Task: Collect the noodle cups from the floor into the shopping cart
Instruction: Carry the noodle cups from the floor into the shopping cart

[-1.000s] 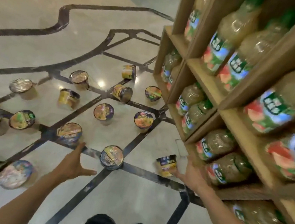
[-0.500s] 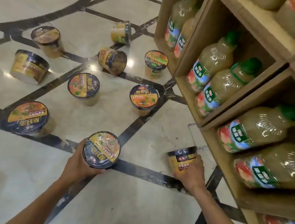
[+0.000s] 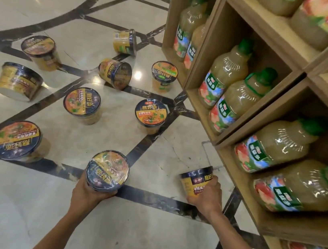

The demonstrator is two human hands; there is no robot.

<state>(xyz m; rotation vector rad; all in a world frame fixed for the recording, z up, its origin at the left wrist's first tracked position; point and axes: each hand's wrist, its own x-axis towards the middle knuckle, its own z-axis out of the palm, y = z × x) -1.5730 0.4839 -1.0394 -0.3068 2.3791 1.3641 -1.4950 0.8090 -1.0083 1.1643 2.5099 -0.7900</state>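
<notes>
I have one noodle cup clamped in my left hand and another cup in my right hand near the shelf, so next both go to the cart (I can't see it).

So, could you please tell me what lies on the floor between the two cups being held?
Nothing: the head view shows only bare floor between the left cup and right cup.

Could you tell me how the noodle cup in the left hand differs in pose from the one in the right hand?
The left-hand cup shows its foil lid to the camera; the right-hand cup shows its yellow side wall. The left hand grips from below, the right hand wraps the side. Both are plastic-wrapped with dark rims.
</notes>
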